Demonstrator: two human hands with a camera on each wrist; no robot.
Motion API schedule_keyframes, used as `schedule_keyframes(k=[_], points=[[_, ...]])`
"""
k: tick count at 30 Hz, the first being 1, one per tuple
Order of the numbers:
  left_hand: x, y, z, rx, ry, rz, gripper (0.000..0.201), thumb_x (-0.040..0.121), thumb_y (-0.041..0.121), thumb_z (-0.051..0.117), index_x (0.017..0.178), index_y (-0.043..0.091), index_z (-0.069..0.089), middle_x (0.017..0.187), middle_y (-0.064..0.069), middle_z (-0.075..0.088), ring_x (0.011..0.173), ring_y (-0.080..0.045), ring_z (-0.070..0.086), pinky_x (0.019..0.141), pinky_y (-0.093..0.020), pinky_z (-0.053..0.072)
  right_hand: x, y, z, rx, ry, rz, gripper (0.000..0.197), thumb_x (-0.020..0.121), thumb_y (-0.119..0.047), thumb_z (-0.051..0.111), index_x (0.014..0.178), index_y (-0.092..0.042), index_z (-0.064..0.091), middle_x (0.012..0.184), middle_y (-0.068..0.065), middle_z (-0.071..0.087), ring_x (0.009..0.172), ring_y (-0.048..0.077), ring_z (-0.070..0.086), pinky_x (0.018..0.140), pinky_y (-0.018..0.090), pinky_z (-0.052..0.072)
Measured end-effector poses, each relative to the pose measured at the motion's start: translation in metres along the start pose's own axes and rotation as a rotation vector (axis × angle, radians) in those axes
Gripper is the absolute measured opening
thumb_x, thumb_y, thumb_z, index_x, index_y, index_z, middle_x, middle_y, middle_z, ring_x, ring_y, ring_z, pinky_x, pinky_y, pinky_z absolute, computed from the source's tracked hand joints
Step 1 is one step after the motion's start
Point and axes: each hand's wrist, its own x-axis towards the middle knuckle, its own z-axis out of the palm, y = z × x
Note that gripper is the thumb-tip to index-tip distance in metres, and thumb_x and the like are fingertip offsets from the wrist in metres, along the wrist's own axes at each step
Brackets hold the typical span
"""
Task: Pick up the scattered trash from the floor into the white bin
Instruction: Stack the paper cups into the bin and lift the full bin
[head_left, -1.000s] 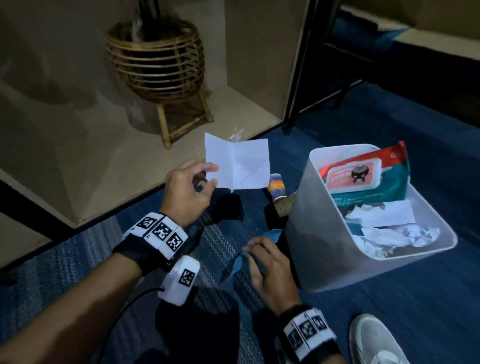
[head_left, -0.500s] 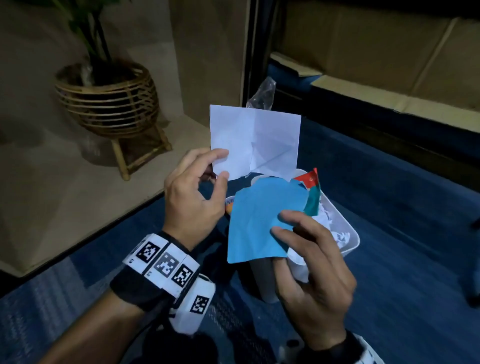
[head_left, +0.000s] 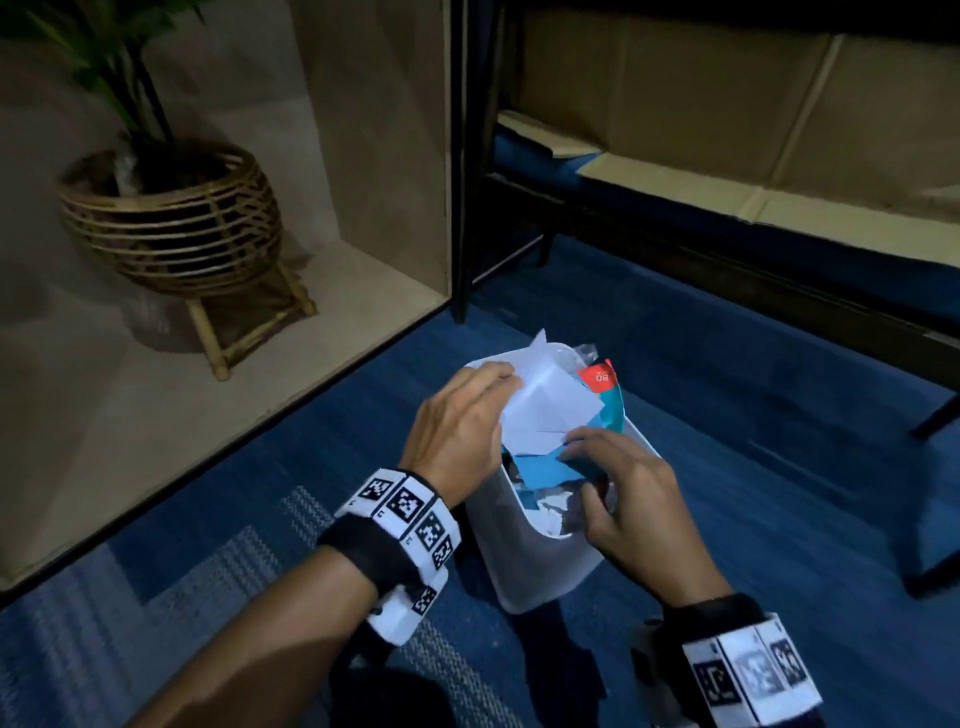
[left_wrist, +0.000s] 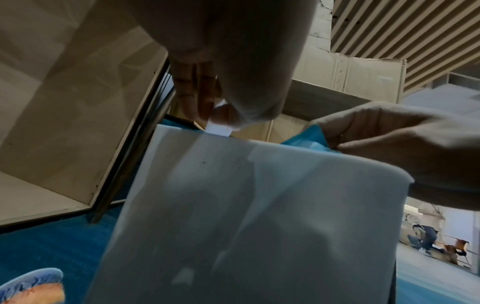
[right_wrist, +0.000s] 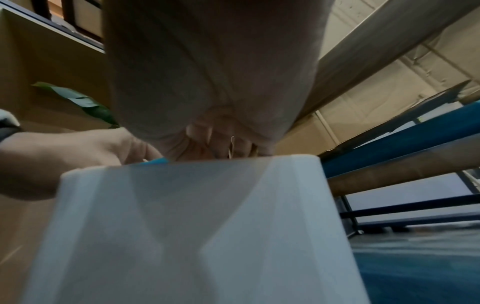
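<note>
The white bin (head_left: 524, 566) stands on the blue carpet, holding crumpled paper and a red and teal wipes packet (head_left: 602, 387). My left hand (head_left: 506, 387) pinches a creased white paper (head_left: 553, 410) at the bin's mouth, on the left rim side. My right hand (head_left: 576, 457) pinches a blue paper (head_left: 545, 467) just under the white one, inside the bin's opening. In the left wrist view the left fingers (left_wrist: 197, 96) grip the white paper's edge (left_wrist: 219, 127) above the bin wall (left_wrist: 259, 205), and the right hand holds the blue paper (left_wrist: 309, 139). The right wrist view shows the bin wall (right_wrist: 194, 226) with the blue paper (right_wrist: 155, 160) at its rim.
A rattan plant pot on a stand (head_left: 171, 228) sits in a wooden alcove at the left. A dark metal post (head_left: 460, 156) and low frame with cardboard run behind the bin. A small striped object (left_wrist: 33, 286) lies on the carpet left of the bin.
Both hands have come down from chest height to the bin's mouth, carrying the white and blue papers with them. The white paper is now more folded in the left hand.
</note>
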Motion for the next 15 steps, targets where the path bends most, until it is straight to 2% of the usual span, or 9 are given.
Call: schedule_keyframes(k=[2,4,6,7,8,9,11,13,15], points=[[0.002,0.002,0.005,0.016,-0.056,0.009,0.043,0.067,-0.003,0.059,0.106,0.01,0.072,0.112,-0.002,0.07,0.095,-0.027,0.065,0.073,-0.037,0.059,0.007,-0.001,-0.002,-0.043,-0.087,0.01,0.04,0.067,-0.007,0.049,0.098,-0.02,0.071,0.104,-0.004,0.07,0.107,0.018,0.06,0.095,0.034,0.05],[0.007,0.007,0.008,0.062,-0.14,0.034,0.036,0.069,0.004,0.053,0.097,0.014,0.073,0.103,0.002,0.071,0.088,-0.026,0.062,0.07,-0.033,0.056,0.013,-0.003,-0.002,-0.089,-0.158,0.01,0.041,0.068,-0.007,0.051,0.101,-0.025,0.07,0.095,-0.012,0.066,0.104,0.017,0.055,0.092,0.04,0.049],[0.014,0.012,0.01,0.172,-0.358,0.004,0.026,0.075,0.008,0.052,0.089,0.019,0.07,0.1,0.007,0.069,0.095,-0.023,0.054,0.08,-0.034,0.046,0.016,-0.004,0.001,-0.123,-0.246,-0.003,0.045,0.07,-0.009,0.05,0.106,-0.03,0.068,0.088,-0.027,0.053,0.101,0.015,0.049,0.092,0.042,0.044],[0.017,0.013,0.012,0.219,-0.463,-0.022,0.02,0.079,0.011,0.052,0.088,0.019,0.068,0.101,0.006,0.067,0.1,-0.022,0.051,0.087,-0.036,0.041,0.017,-0.005,0.003,-0.145,-0.295,-0.004,0.049,0.07,-0.011,0.047,0.109,-0.032,0.067,0.086,-0.029,0.05,0.099,0.014,0.046,0.091,0.042,0.042],[0.019,0.013,0.013,0.258,-0.548,-0.044,0.019,0.083,0.016,0.051,0.09,0.018,0.068,0.103,0.005,0.067,0.105,-0.022,0.05,0.093,-0.037,0.037,0.018,-0.006,0.004,-0.164,-0.339,-0.006,0.055,0.069,-0.013,0.042,0.113,-0.035,0.064,0.09,-0.028,0.054,0.099,0.014,0.044,0.092,0.041,0.04],[0.021,0.011,0.014,0.292,-0.618,-0.056,0.022,0.086,0.02,0.05,0.094,0.017,0.07,0.105,0.003,0.069,0.109,-0.022,0.051,0.1,-0.039,0.033,0.018,-0.006,0.006,-0.177,-0.369,-0.003,0.06,0.068,-0.014,0.04,0.118,-0.038,0.062,0.1,-0.026,0.061,0.1,0.014,0.045,0.093,0.041,0.038],[0.023,0.007,0.016,0.33,-0.703,-0.059,0.032,0.088,0.026,0.045,0.102,0.017,0.072,0.106,-0.003,0.07,0.112,-0.023,0.055,0.109,-0.043,0.027,0.017,-0.006,0.005,-0.176,-0.346,0.012,0.062,0.068,-0.011,0.045,0.12,-0.041,0.062,0.13,-0.023,0.061,0.112,0.019,0.051,0.095,0.041,0.035],[0.023,0.002,0.013,0.297,-0.708,-0.064,0.04,0.086,0.029,0.037,0.101,0.019,0.073,0.101,-0.004,0.072,0.108,-0.023,0.058,0.111,-0.042,0.024,0.012,-0.008,0.001,-0.184,-0.216,0.034,0.057,0.068,-0.013,0.051,0.116,-0.04,0.065,0.142,-0.02,0.056,0.123,0.02,0.054,0.093,0.042,0.034],[0.02,-0.004,0.006,0.166,-0.605,-0.101,0.045,0.078,0.029,0.033,0.094,0.023,0.075,0.1,-0.001,0.072,0.105,-0.023,0.059,0.107,-0.04,0.029,0.005,-0.014,-0.005,-0.208,-0.072,0.048,0.056,0.068,-0.021,0.039,0.115,-0.038,0.066,0.143,-0.017,0.056,0.121,0.019,0.054,0.087,0.039,0.031]])
